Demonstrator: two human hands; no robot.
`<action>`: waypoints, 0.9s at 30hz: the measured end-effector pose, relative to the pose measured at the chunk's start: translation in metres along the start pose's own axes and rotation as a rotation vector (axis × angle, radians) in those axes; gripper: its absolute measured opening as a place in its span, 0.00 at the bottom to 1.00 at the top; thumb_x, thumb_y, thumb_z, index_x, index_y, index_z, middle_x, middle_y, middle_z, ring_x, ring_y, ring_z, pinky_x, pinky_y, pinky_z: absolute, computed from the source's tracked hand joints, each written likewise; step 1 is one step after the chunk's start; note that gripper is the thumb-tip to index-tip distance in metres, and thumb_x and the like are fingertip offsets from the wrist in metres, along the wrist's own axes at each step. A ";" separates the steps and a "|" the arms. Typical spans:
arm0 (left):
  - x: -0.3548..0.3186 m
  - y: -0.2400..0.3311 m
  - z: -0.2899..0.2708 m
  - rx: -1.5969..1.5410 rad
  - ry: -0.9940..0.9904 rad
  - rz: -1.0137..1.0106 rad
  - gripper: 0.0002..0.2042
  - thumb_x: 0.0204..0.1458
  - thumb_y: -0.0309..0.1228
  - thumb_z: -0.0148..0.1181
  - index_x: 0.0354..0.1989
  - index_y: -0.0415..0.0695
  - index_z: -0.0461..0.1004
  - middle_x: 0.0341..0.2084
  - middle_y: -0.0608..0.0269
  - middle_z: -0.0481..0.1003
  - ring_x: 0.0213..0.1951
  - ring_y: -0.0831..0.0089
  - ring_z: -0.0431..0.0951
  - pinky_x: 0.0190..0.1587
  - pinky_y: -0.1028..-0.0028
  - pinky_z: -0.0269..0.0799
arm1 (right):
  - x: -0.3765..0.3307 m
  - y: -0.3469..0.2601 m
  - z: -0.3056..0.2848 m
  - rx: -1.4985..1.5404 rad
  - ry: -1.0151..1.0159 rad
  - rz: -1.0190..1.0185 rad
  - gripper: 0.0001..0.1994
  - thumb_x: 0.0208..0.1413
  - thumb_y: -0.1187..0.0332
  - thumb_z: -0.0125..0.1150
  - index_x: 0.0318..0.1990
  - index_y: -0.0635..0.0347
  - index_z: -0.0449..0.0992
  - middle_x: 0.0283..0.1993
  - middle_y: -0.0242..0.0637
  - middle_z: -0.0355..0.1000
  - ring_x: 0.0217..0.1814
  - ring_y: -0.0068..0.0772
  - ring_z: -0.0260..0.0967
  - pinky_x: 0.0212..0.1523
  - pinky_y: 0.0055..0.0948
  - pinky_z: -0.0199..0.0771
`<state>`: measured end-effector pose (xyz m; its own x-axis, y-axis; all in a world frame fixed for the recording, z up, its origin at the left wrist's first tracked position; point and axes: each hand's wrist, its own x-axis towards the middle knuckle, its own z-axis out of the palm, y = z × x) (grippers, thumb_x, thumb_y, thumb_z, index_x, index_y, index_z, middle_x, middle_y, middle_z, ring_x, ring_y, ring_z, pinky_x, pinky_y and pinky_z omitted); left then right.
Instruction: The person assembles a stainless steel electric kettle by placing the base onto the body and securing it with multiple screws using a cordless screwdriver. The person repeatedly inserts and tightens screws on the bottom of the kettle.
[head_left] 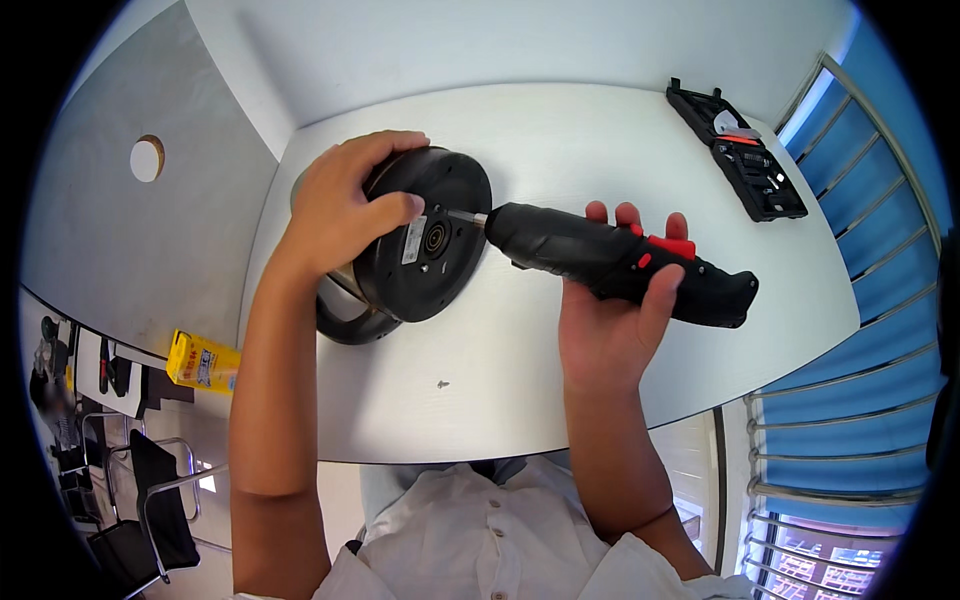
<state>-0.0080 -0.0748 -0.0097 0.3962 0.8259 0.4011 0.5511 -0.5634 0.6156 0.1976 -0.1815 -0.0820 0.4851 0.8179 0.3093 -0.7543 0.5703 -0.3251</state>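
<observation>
Kettle (452,262) lies tipped at eleven o'clock, left hand (338,208) gripping it; right hand (608,335) grips the electric screwdriver (580,246). One loose screw (443,384), at six o'clock, seems removed; a second screw (424,267) looks seated.

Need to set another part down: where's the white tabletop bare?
Tabletop is bare between kettle and tool case, and right of the screwdriver, below the case. Crowded: around the kettle, with left hand and bit; screw near the front edge.
</observation>
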 end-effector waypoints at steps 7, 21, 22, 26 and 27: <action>0.004 -0.005 -0.001 -0.129 -0.050 -0.081 0.27 0.35 0.39 0.60 0.48 0.42 0.75 0.41 0.54 0.77 0.44 0.62 0.76 0.51 0.69 0.69 | 0.002 0.000 -0.001 0.119 -0.126 0.016 0.28 0.52 0.54 0.67 0.59 0.38 0.63 0.60 0.41 0.63 0.67 0.53 0.56 0.66 0.61 0.52; 0.004 -0.004 -0.002 -0.205 -0.072 -0.096 0.26 0.37 0.37 0.59 0.49 0.41 0.74 0.40 0.56 0.76 0.44 0.66 0.75 0.51 0.71 0.68 | -0.005 0.003 0.014 0.051 -0.068 -0.001 0.24 0.42 0.79 0.58 0.48 0.44 0.65 0.54 0.38 0.65 0.63 0.45 0.60 0.67 0.49 0.55; 0.004 -0.003 -0.002 -0.204 -0.071 -0.102 0.26 0.37 0.37 0.59 0.49 0.41 0.74 0.40 0.56 0.76 0.44 0.66 0.75 0.51 0.71 0.68 | -0.005 0.003 0.014 0.049 -0.056 0.002 0.25 0.42 0.79 0.58 0.49 0.44 0.65 0.54 0.38 0.65 0.63 0.45 0.60 0.67 0.49 0.55; 0.004 -0.002 -0.001 -0.209 -0.070 -0.109 0.26 0.37 0.38 0.59 0.49 0.41 0.74 0.40 0.56 0.76 0.43 0.66 0.75 0.51 0.71 0.68 | -0.005 0.003 0.013 0.053 -0.046 0.007 0.25 0.42 0.80 0.57 0.49 0.44 0.65 0.54 0.38 0.65 0.63 0.44 0.60 0.67 0.49 0.55; 0.004 -0.002 -0.001 -0.211 -0.071 -0.108 0.26 0.37 0.38 0.59 0.49 0.41 0.74 0.40 0.56 0.76 0.43 0.66 0.75 0.51 0.71 0.68 | -0.005 0.003 0.013 0.054 -0.057 0.006 0.25 0.41 0.80 0.57 0.49 0.44 0.65 0.54 0.38 0.65 0.63 0.44 0.60 0.67 0.49 0.55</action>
<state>-0.0084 -0.0706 -0.0087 0.3986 0.8729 0.2812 0.4301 -0.4488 0.7834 0.1873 -0.1847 -0.0730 0.4554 0.8148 0.3587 -0.7808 0.5591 -0.2789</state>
